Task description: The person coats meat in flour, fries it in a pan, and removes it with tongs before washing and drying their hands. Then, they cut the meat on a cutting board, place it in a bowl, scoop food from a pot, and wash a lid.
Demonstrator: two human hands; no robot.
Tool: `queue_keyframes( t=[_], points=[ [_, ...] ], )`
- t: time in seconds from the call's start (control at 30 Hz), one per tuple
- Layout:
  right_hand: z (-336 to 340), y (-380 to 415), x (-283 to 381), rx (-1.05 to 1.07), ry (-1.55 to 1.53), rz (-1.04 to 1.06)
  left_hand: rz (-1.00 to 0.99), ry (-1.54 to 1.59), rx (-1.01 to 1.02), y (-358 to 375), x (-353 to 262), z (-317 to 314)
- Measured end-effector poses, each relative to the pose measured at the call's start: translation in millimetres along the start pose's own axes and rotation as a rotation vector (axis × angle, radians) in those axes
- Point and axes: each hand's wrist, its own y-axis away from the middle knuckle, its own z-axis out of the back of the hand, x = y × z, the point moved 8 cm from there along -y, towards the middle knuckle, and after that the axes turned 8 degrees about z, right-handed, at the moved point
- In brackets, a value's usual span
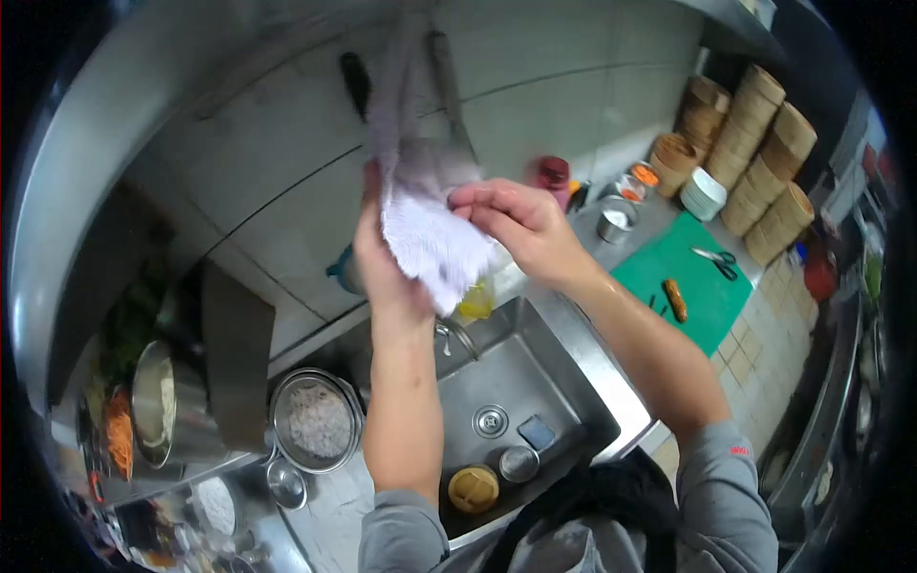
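A pale, lilac-white cloth towel (435, 234) hangs down the tiled wall above the sink. My left hand (380, 253) cups its left side, the fingers mostly hidden behind the fabric. From the right, my right hand (516, 218) pinches the towel's edge between thumb and fingers. Below the hands is a steel sink (544, 358) with a faucet (457, 336). Inside lie a round yellowish-brown object (474, 489), a small metal cup (519, 464) and a dark blue-grey block (537, 434).
A bowl of pale, shredded-looking food (317, 420) stands left of the sink, with a ladle (287, 483) below it. To the right, a green cutting board (702, 277) carries scissors (716, 260) and a brown elongated item (674, 299). Bamboo steamers (755, 124) are stacked behind.
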Motion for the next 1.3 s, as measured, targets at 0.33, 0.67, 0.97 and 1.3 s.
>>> queue_keyframes(
  t=[0.33,0.67,0.97,1.3],
  points=[
    [1.9,26.4,-30.1,-0.292,-0.377,0.152,0.028,-0.457,-0.386,37.0,98.5,-27.1],
    [23.3,168.9,-14.4,0.063,0.068,-0.119,0.064,-0.626,-0.370,-9.1,139.5,2.0],
    [203.3,480.2,-18.3,-0.100,0.324,-0.708,0.088,-1.530,-0.188,89.1,336.4,51.7],
    [383.5,668.0,81.4,-0.763,0.185,-0.886,0.493,-2.025,-0.066,153.1,504.4,6.5]
  ],
)
